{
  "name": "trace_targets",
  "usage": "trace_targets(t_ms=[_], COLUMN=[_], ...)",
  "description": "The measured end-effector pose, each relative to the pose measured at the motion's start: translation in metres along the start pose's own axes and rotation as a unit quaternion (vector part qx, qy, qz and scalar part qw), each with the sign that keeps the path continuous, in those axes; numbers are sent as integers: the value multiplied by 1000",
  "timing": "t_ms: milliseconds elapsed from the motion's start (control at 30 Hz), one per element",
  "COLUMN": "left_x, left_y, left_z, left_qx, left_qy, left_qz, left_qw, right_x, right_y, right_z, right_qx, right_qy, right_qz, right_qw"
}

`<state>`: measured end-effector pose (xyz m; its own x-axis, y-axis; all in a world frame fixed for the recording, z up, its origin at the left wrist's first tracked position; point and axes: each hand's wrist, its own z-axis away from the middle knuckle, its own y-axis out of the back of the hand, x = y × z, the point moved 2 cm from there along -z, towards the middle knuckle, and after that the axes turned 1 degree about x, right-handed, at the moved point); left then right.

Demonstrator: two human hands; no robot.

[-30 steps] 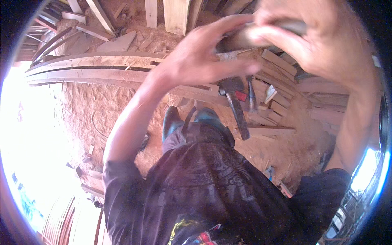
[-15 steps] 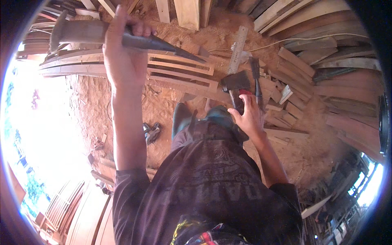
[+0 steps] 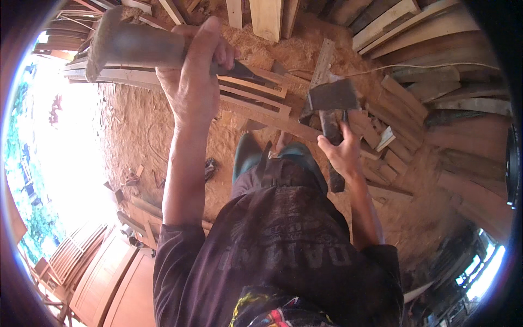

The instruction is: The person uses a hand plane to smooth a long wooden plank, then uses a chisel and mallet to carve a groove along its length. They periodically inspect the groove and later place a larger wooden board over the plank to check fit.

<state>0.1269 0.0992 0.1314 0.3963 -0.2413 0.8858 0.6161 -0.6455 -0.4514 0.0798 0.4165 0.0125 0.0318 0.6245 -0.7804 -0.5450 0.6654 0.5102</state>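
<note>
My left hand [image 3: 190, 82] is wrapped around a wood chisel [image 3: 144, 48], raised at the upper left. Its thick wooden handle has a frayed, flattened end to the left, and its dark blade points right, over a slotted wooden piece [image 3: 256, 103]. In my right hand [image 3: 346, 152] is a hammer [image 3: 333, 97] with a dark blocky head pointing away from me. Its handle passes through my fingers and its lower end sticks out near my leg. The two tools are apart. Beyond the hammer head lies a flat ruler [image 3: 323, 57], partly hidden by it.
Wood offcuts [image 3: 387, 136] lie at the right of the slotted piece. Stacked boards [image 3: 468, 103] fill the far right, with a pale cord [image 3: 392, 70] running across. Upright planks [image 3: 266, 19] stand at the far side. Wooden panels [image 3: 103, 278] lean at the lower left.
My left hand and the chisel have shifted right, and the chisel's handle end looks larger. The hammer has moved slightly right, showing more of its head and its lower handle.
</note>
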Motion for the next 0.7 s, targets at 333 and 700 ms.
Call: trace_targets(t_ms=[333,700], left_x=[-24,-31], left_y=[-13,-59], left_z=[11,13], left_qx=[19,-9], left_qy=[-42,-44], left_qz=[-32,-143], left_qw=[998,989], right_x=[-55,-237], right_y=[46,145], right_z=[-22,-26], right_qx=[25,227], right_qy=[80,425], right_qz=[-197,79], right_qw=[977,873])
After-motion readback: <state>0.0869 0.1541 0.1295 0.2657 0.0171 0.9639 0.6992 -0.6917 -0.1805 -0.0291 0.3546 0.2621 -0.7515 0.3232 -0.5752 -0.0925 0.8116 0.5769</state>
